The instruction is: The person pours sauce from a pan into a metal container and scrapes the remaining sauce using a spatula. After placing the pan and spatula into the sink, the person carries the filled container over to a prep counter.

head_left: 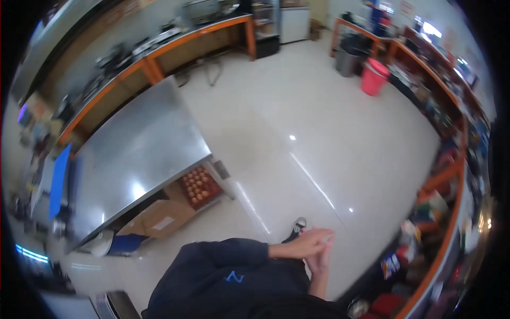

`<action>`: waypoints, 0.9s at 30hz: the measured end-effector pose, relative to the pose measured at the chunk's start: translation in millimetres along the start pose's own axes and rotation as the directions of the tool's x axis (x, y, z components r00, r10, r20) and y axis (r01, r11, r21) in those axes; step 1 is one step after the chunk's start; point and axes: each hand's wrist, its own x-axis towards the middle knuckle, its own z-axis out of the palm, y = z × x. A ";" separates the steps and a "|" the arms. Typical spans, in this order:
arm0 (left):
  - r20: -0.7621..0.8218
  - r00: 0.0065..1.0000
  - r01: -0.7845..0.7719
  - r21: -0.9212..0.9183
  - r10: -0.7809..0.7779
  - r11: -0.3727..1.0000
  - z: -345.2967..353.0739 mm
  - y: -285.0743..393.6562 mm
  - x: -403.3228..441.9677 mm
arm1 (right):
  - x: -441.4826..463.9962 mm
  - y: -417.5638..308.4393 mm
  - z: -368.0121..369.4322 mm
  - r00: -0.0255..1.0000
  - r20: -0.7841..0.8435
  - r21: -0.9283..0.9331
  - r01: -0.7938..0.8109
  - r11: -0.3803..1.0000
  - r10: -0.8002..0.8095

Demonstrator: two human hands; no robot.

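Both hands meet in front of my dark top, low in the head view and right of its middle. My left hand (309, 243) comes in from the left and lies over my right hand (320, 260), which rises from below. Their fingers touch and overlap. Whether anything small is between them cannot be made out. Beneath them one dark shoe (300, 223) shows on the pale floor (340, 154).
A steel table (143, 138) stands at the left, with a tray of eggs (197, 186) and a cardboard box (166, 217) under it. A red bucket (374, 77) and a grey bin (347, 63) stand farther back. Loaded orange shelving (443, 196) lines the right side.
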 end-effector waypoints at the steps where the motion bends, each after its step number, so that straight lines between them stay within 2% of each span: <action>1: -0.064 0.965 -0.203 0.427 0.253 0.881 -5.8 -3.0 27.7 | 32.5 -19.4 8.1 0.996 0.089 0.153 0.009 0.988 -0.022; 4: -0.129 0.928 -0.253 0.473 0.350 0.844 -72.5 37.2 96.5 | 115.6 -90.1 71.0 0.975 0.223 0.130 -0.017 0.991 -0.012; 5: -0.121 0.920 -0.233 0.598 0.373 0.767 -105.0 51.7 116.0 | 145.6 -109.3 91.6 0.964 0.266 0.136 -0.011 0.991 -0.026; 7: -0.117 0.895 -0.169 0.804 0.430 0.571 -170.6 75.3 125.8 | 190.7 -130.3 127.2 0.959 0.265 -0.094 -0.074 0.993 0.097; 8: -0.232 0.891 -0.024 0.834 0.389 0.552 -208.6 78.2 134.8 | 221.8 -143.1 140.6 0.954 0.248 -0.216 -0.116 0.969 0.169; 10: -0.467 0.827 0.271 0.819 0.313 0.505 -285.5 69.5 140.9 | 294.4 -159.0 169.4 0.914 0.293 -0.322 -0.184 0.929 0.282; 11: -0.610 0.728 0.343 0.719 0.312 0.605 -318.7 58.4 140.6 | 328.0 -162.7 179.7 0.888 0.309 -0.376 -0.213 0.902 0.340; 12: -0.734 0.611 0.390 0.604 0.296 0.695 -350.8 45.2 140.2 | 364.7 -162.1 184.9 0.866 0.321 -0.530 -0.171 0.831 0.383; 14: -0.863 0.470 0.441 0.411 0.185 0.798 -402.9 19.2 133.9 | 441.1 -150.4 195.6 0.825 0.342 -0.769 -0.029 0.638 0.449; 15: -0.893 0.423 0.393 0.335 0.155 0.856 -429.1 -10.0 131.3 | 472.4 -140.9 211.0 0.866 0.251 -0.783 -0.081 0.616 0.433; 18: -0.946 0.323 0.310 0.101 -0.004 0.945 -495.0 -84.9 119.5 | 564.3 -108.7 235.2 0.835 0.328 -0.797 -0.007 0.605 0.441; 19: -0.956 0.289 0.278 0.028 -0.056 0.960 -527.6 -83.7 124.6 | 591.2 -98.5 249.8 0.870 0.297 -0.793 -0.004 0.609 0.393; 22: -0.947 0.313 0.232 0.000 -0.075 0.973 -619.5 -70.1 134.1 | 662.2 -80.5 303.6 0.926 0.160 -0.762 -0.105 0.639 0.343; 26: -0.920 0.377 0.073 -0.090 -0.111 0.993 -754.0 -48.9 156.6 | 760.6 -67.7 358.8 0.948 0.155 -0.762 -0.065 0.644 0.279; 27: -0.915 0.397 0.030 -0.070 -0.076 0.997 -789.7 -46.3 163.5 | 787.5 -63.9 365.4 0.956 0.138 -0.789 -0.052 0.612 0.259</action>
